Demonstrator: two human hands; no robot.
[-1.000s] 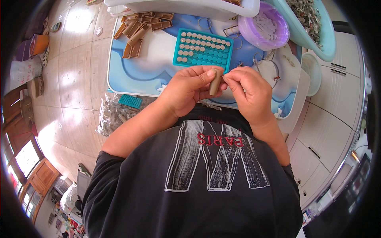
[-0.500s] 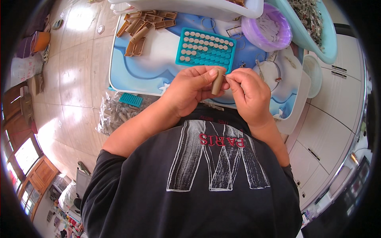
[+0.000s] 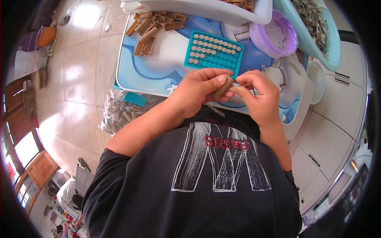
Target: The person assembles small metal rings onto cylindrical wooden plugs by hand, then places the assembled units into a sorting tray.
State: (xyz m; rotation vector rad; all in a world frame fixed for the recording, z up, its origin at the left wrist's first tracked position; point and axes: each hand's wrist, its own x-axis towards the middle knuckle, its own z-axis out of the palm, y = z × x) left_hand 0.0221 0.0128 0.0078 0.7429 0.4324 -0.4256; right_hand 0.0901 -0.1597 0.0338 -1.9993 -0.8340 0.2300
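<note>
Between the thumb and fingers of my left hand point(image 3: 203, 88) is a tan tube-shaped plastic piece point(image 3: 223, 90), now tilted and partly covered by the fingers. My right hand point(image 3: 260, 92) is closed in a pinch right at the end of that piece. What sits in its fingertips is too small to make out. Just beyond both hands lies a teal tray point(image 3: 189, 47) with rows of small round pale discs point(image 3: 206, 38). Its upper rows are filled with discs, while the lower right cups show bare teal. Similar tan pieces point(image 3: 147, 37) lie in a loose pile at the far left.
Everything rests on a blue-and-white patterned table point(image 3: 137, 75). Along its far side stand a white bin point(image 3: 206, 14), a purple basin point(image 3: 291, 41) with pale pieces and a turquoise tub point(image 3: 332, 51) of scrap. A clear bag point(image 3: 113, 113) is at the near left; cabinets point(image 3: 331, 105) stand right.
The tan tube has turned from nearly upright to tilted in my left hand. My right fingertips have come closer against its end. The whole view has shifted slightly.
</note>
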